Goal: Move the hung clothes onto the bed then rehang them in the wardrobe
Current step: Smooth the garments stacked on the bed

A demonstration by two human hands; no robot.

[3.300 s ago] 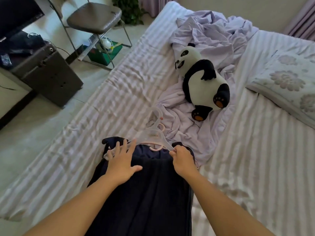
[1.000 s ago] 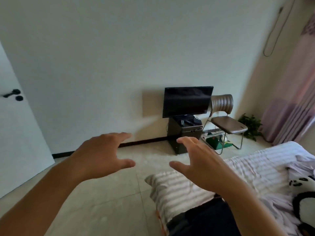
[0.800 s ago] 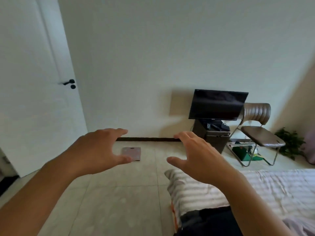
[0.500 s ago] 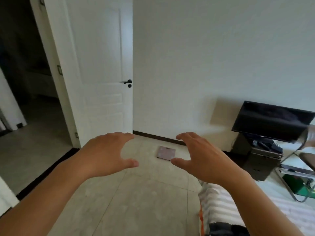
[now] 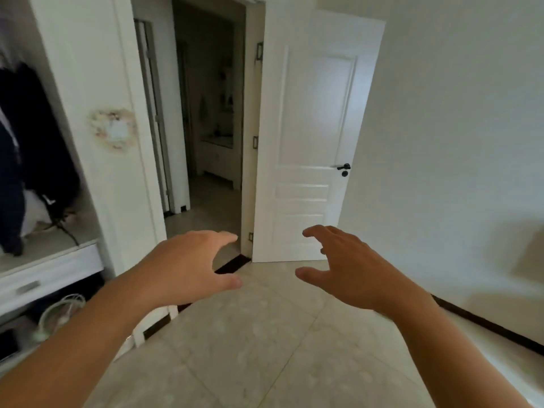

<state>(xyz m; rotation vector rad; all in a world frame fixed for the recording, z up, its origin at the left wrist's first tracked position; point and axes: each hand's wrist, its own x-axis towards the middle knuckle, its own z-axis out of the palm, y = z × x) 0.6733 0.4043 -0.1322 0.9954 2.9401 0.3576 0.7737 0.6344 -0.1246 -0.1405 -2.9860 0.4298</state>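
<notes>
Presently catalogued, head view:

Wardrobe (image 5: 88, 119): white, smooth panels, open-fronted, at the left edge; a worn, discoloured patch marks its side panel.
Hung clothes (image 5: 32, 136): dark fabric, soft and drooping, hanging inside the wardrobe's upper compartment; blurred, so the count cannot be told. A pale bundle lies on the shelf beneath them.
Drawer (image 5: 44, 278): white front with a slim metal handle, below the shelf.
Fan (image 5: 59, 313): round pale wire guard, in the dark compartment under the drawer.
Door (image 5: 312, 142): white, moulded rectangular panels, swung open against the wall; black lever handle (image 5: 343, 166) with a round black fitting under it.
Doorway (image 5: 212, 113): dim room beyond, between wardrobe and door.
Floor (image 5: 250, 348): pale glossy tiles with faint mottling, thin grout lines.
Wall (image 5: 456, 128): plain off-white, matte, with a dark skirting strip at its foot.
Left hand (image 5: 188, 266): bare, palm down, raised in front of the wardrobe's lower corner; fingers spread and lightly bent, thumb out to the side, holding nothing.
Right hand (image 5: 350, 269): bare, palm down, raised level with the left and well apart from it; fingers wide and gently curved, thumb extended toward the left hand, holding nothing.
Forearms: both bare, reaching forward from the lower corners.
</notes>
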